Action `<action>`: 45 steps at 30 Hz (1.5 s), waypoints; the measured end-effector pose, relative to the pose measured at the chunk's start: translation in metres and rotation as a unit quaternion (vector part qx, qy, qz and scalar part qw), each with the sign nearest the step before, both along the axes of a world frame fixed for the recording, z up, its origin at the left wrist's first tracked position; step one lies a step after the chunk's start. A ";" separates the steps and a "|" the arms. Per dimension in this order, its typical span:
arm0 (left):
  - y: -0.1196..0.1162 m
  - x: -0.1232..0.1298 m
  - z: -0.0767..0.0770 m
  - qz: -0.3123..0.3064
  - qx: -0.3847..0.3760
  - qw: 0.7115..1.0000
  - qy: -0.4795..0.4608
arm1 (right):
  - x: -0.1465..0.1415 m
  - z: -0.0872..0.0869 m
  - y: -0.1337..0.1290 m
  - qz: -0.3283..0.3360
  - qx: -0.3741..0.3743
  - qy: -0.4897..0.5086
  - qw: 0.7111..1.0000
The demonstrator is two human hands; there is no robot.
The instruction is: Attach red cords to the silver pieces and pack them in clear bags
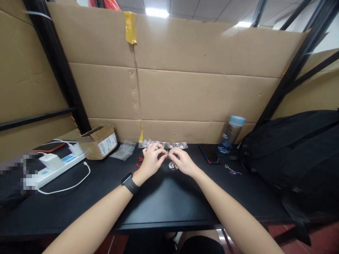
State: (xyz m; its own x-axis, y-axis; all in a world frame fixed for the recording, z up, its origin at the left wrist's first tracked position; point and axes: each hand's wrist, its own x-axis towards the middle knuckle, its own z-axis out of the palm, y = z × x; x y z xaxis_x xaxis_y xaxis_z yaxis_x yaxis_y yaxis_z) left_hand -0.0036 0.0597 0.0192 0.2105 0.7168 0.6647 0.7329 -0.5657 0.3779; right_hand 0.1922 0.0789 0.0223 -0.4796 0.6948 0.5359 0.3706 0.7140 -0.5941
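Small thin piece (167, 155), some red on it, held up between the fingertips over the middle of the table; too small to identify further. Left hand (153, 158) pinches it, thumb against forefinger, the other fingers curled loosely. Right hand (183, 161) pinches at it from the opposite side, thumb and forefinger nearly meeting the left's; exact contact hard to make out.

Step in hand, as judged: fine two-handed fingertip work on that piece. Next move seems to call for a steady left pinch while the right fingertips make small adjustments.

Just below the right fingertips: shiny round disc (173, 165); whether it touches the held piece, can't tell. Left of the left hand: red cord pieces (141, 159) on the black table (159, 215). Behind the hands: row of clear-wrapped round pieces (182, 145) with red bits, partly hidden.

Further out, left: clear plastic bag (124, 151), open cardboard box (107, 145), white power strip (51, 172) with chargers plugged in. Right: dark phone (209, 154), blue-lidded bottle (230, 135), small strap charm (234, 172), black backpack (293, 151).
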 end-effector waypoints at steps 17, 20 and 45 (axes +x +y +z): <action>0.011 -0.010 -0.006 -0.180 -0.178 0.964 -0.078 | 0.002 -0.016 0.011 0.003 -0.015 -0.011 1.000; 0.012 -0.009 -0.010 -0.213 -0.192 0.953 -0.094 | 0.003 -0.017 0.010 0.017 -0.017 -0.016 1.000; 0.006 -0.013 0.002 -0.125 -0.182 0.969 0.106 | 0.006 -0.006 0.004 0.040 0.042 -0.104 0.993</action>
